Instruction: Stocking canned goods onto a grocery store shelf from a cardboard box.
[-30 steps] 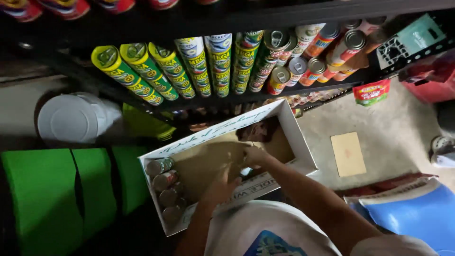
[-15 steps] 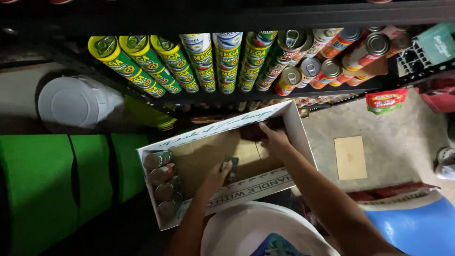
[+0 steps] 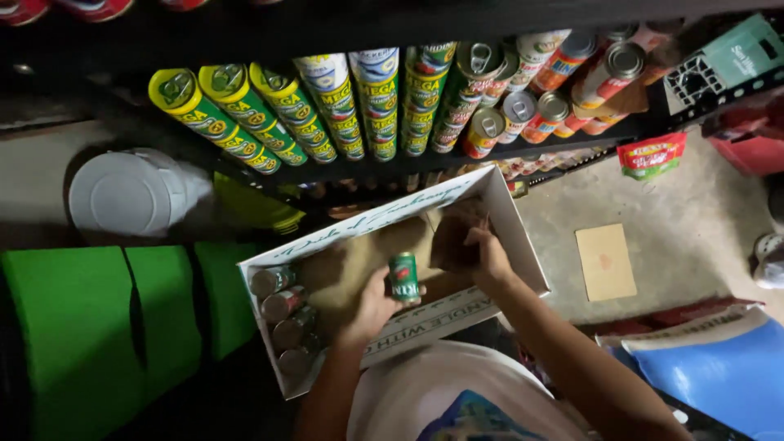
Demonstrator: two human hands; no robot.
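So the left hand point(image 3: 371, 306) is closed around a small green-labelled metal can point(image 3: 403, 278), gripping it from the side and holding it upright just above the middle of the white cardboard box with a brown inside point(image 3: 523, 253). The right hand point(image 3: 488, 257) is further back in the box, fingers curled onto a brown cardboard flap or divider sheet point(image 3: 454, 245), pinching it rather than holding anything solid.

What I'd worry about: the can is held one-handed with mostly fingertips showing, so a slip drops it onto the row of silver-topped cans point(image 3: 282, 314) lying along the left end of the box, and dented tins are the likely result. The box itself looks tilted and seems to sit on the person's lap, though I can't tell exactly what's under it, so shifting weight to one end could tip it and roll those cans out. The flap under the right hand is floppy, and if it folds down it could snag the can.

Also the dark shelf point(image 3: 343, 175) right above is packed with stacked yellow and green cans point(image 3: 245, 122), close enough that a raised elbow might knock them.
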